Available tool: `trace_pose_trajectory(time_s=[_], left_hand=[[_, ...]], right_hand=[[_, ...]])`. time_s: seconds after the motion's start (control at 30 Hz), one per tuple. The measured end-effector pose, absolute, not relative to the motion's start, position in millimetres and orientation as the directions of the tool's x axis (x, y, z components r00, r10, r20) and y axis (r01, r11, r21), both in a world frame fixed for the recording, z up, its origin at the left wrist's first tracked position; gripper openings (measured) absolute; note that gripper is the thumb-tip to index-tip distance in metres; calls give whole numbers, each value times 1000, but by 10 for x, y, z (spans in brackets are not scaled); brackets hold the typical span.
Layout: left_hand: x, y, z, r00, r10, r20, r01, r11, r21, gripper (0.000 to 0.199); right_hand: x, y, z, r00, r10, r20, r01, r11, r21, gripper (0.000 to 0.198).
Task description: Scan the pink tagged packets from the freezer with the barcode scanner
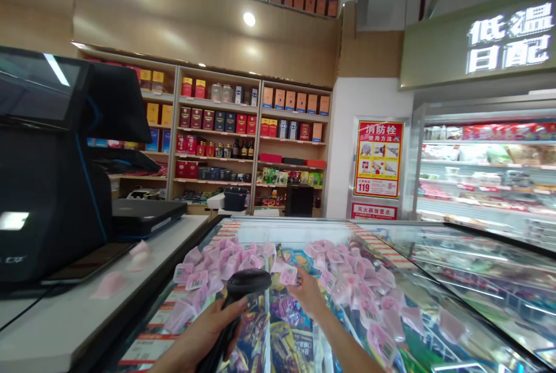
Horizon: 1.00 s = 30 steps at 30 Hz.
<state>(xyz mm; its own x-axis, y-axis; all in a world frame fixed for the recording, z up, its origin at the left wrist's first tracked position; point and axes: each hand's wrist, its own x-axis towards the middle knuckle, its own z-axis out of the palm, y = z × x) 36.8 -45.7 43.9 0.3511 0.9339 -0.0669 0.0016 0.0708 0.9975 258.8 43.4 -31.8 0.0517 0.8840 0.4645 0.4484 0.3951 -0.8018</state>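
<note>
My left hand point(212, 324) is wrapped round the handle of a black barcode scanner point(248, 281), whose head points forward and to the right. Between the fingers of my right hand point(309, 297) is a small pink plastic cup point(288, 274), its white barcode label turned toward me and close to the scanner head. Many similar pink cups point(230, 260) lie heaped on the left of the glass-topped chest freezer point(304, 228). A second heap of cups point(365, 289) spreads over the right. Colourful wrapped packs point(289, 341) show below my hands.
On the left, a white counter point(174, 254) carries a black checkout terminal point(47, 176), a flat black device point(147, 214) and a few pink cups point(110, 284). Behind stand shelves of boxes and bottles point(217, 121). A lit refrigerated display point(486, 170) stands at right.
</note>
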Motion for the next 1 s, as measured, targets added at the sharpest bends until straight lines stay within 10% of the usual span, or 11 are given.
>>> trace_pose_trajectory(time_s=[0.7,1.0], left_hand=[[151,-504,399,199,964,-174,19,174,985,41],[331,-434,313,297,938,-181,45,175,984,41]], right_hand=[[2104,758,-239,114,908,404,848,123,-515,55],[3188,218,21,272,856,440,962,-232,-144,37]])
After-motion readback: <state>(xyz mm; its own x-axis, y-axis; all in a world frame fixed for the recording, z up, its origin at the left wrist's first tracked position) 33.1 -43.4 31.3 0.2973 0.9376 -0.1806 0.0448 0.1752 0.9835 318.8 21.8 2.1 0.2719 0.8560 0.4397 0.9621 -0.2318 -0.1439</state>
